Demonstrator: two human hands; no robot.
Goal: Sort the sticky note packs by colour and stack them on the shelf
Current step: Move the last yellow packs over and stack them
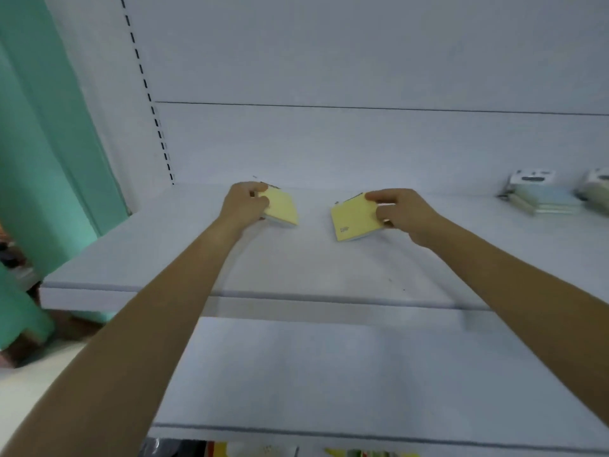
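Head view:
Left hand (245, 202): gripping a yellow sticky note pack (281, 207), fingers curling around its left edge, centre-left of frame.
Right hand (400, 211): pinching a second yellow pack (354, 217), centre-right, fingers closing on its right edge.
White shelf (296, 258): lying under both packs; contact unclear.
Far right: sitting on the shelf, pale stacked packs (543, 197), blurred.
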